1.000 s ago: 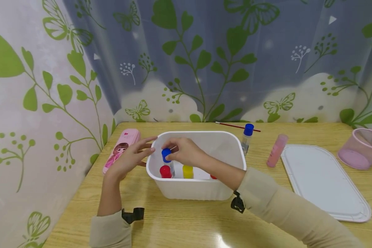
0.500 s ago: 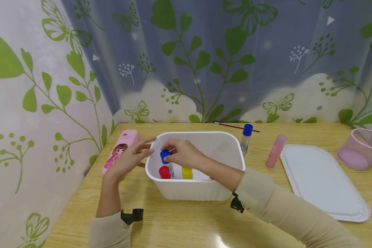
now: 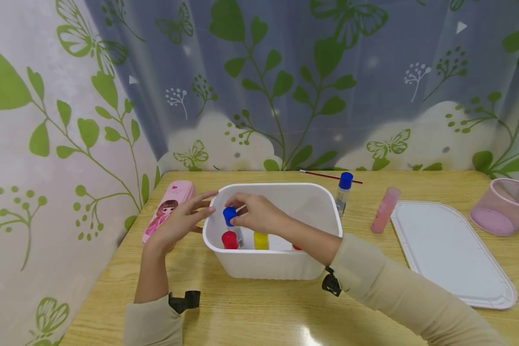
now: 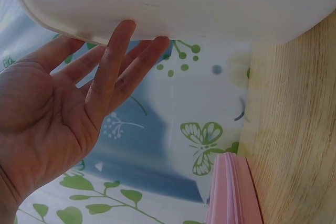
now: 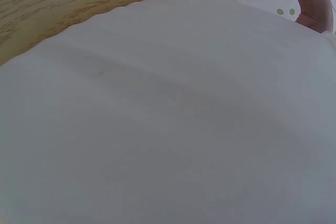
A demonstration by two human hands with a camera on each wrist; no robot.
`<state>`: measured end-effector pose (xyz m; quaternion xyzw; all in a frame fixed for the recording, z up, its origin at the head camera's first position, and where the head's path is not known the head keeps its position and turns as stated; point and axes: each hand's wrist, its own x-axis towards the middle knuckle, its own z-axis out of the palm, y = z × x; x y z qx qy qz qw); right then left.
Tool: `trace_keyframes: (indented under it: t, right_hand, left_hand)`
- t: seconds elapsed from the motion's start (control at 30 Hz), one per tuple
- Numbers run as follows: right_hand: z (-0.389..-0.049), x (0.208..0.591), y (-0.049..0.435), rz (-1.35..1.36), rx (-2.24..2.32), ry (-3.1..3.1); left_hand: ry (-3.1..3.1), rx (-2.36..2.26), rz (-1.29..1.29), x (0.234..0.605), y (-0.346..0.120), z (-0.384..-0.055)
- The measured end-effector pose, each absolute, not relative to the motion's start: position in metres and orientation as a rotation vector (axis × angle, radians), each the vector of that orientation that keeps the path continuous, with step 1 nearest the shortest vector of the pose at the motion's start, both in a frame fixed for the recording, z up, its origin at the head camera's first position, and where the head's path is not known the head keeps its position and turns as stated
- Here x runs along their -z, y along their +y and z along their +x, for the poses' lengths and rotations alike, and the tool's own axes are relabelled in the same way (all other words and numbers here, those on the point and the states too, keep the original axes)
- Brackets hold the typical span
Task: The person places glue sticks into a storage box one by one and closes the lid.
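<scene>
A white plastic bin (image 3: 268, 264) stands on the table. Inside its left end my right hand (image 3: 259, 214) pinches the blue cap of a clear bottle (image 3: 230, 216). Beside that bottle is a red-capped bottle (image 3: 230, 240), with a yellow-capped bottle (image 3: 261, 240) to the right and part of another red cap (image 3: 297, 247) near my forearm. My left hand (image 3: 183, 218) touches the bin's left side with extended fingers; in the left wrist view the left hand (image 4: 79, 93) has its fingertips against the bin wall. The right wrist view is filled by the bin's outer wall (image 5: 173, 108), hiding the right hand.
A pink pencil case (image 3: 173, 204) lies left of the bin. Behind and right are a thin brush (image 3: 328, 176), a blue-capped bottle (image 3: 343, 192) and a pink tube (image 3: 386, 210). Farther right lie a white lid (image 3: 451, 252) and a pink mesh basket (image 3: 501, 211).
Both hands keep nearly the same places. The blue-capped bottle in my right hand shifts only very slightly within the bin.
</scene>
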<state>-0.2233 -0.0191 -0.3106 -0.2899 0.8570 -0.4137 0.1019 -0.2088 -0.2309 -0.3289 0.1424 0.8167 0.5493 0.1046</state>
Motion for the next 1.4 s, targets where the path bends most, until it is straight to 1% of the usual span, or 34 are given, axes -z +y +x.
trace_keyframes:
  t: [0.33, 0.53, 0.67, 0.77, 0.97, 1.13, 1.27, 1.4]
  right_hand:
    - [-0.223, 0.302, -0.012, -0.853, 1.215, 2.553]
    - [-0.219, 0.283, 0.011, -0.928, 1.323, 2.562]
    - [-0.215, 0.267, 0.042, -0.945, 1.450, 2.575]
    - [-0.212, 0.258, 0.070, -0.907, 1.519, 2.616]
    - [-0.209, 0.252, 0.131, -0.813, 1.553, 2.755]
    - [-0.206, 0.257, 0.179, -0.701, 1.422, 2.958]
    - [-0.206, 0.271, 0.212, -0.525, 1.304, 3.108]
    - [-0.207, 0.287, 0.239, -0.441, 1.198, 3.185]
  left_hand:
    - [2.402, -1.626, 0.416, 0.328, -0.229, -0.209]
    - [2.385, -1.640, 0.423, 0.329, -0.226, -0.209]
    - [2.398, -1.634, 0.430, 0.329, -0.224, -0.209]
    - [2.406, -1.625, 0.429, 0.328, -0.224, -0.209]
    - [2.404, -1.620, 0.410, 0.330, -0.224, -0.209]
    - [2.408, -1.627, 0.418, 0.333, -0.228, -0.211]
    - [2.411, -1.627, 0.420, 0.332, -0.230, -0.211]
    - [2.412, -1.625, 0.403, 0.331, -0.231, -0.210]
